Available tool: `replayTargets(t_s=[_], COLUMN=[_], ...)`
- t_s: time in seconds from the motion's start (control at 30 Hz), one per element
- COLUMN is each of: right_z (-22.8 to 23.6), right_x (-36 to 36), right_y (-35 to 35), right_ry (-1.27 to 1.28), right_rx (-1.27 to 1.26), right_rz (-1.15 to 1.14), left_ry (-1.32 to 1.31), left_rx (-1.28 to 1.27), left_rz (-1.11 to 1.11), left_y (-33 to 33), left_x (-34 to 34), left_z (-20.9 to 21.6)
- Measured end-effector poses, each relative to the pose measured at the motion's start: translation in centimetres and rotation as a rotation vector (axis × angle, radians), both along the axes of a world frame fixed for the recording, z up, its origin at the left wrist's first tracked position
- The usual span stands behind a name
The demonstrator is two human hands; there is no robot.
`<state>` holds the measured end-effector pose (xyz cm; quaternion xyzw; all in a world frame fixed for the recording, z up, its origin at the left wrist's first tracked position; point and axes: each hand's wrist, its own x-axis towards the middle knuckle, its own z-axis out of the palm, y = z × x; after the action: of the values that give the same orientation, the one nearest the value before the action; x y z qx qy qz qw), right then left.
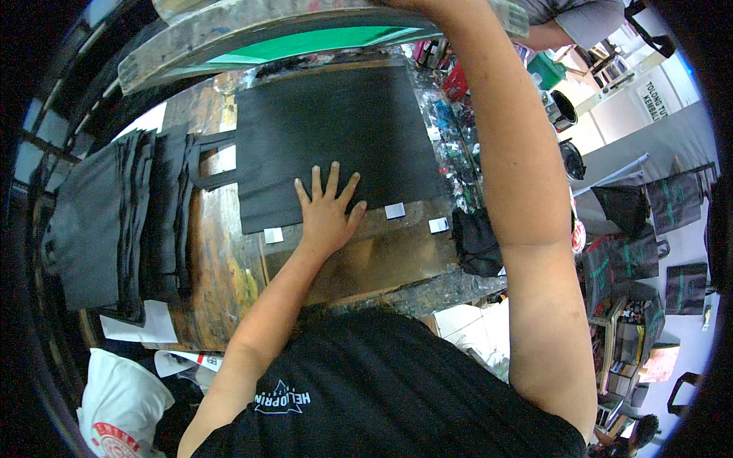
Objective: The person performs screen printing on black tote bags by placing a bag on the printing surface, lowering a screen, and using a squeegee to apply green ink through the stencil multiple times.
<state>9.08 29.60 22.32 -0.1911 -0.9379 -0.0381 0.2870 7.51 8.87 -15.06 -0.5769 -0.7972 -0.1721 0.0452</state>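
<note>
A black fabric tote bag lies flat on the worktable, its handle loop pointing left. My left hand rests on the bag's near edge with the fingers spread, holding nothing. Above the far side of the bag, a screen printing frame is raised and tilted, with a green area showing on it. At the top rim of the view, my right hand is on the frame's raised edge; its fingers are cut off by the picture. Small white tabs line the bag's near edge.
Stacked black bags lie on the left of the paint-stained table. A crumpled black cloth sits at the right edge. A white sack stands lower left. Another person's sleeve shows at the top right. Dark bags hang at the right.
</note>
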Motion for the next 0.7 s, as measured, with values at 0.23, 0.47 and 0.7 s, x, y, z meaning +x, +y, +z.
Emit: replayTargets(t_s=[0.23, 0.47, 0.7], right_z=[-0.2, -1.7, -10.2], right_x=[1.2, 2.2, 7.1], right_y=[-0.6, -0.4, -5.7], right_ry=[0.015, 0.114, 0.255], right_rx=[0.047, 0.154, 0.251], right_rz=[0.0, 0.033, 0.056], left_ry=[0.014, -0.304, -1.113], left_rx=[0.006, 0.236, 0.922], left_rz=[-0.019, 0.167, 0.006], left_y=[-0.1, -0.7, -9.3], left_x=[0.3, -2.9, -9.9], left_z=[-0.4, 7.0, 18.1])
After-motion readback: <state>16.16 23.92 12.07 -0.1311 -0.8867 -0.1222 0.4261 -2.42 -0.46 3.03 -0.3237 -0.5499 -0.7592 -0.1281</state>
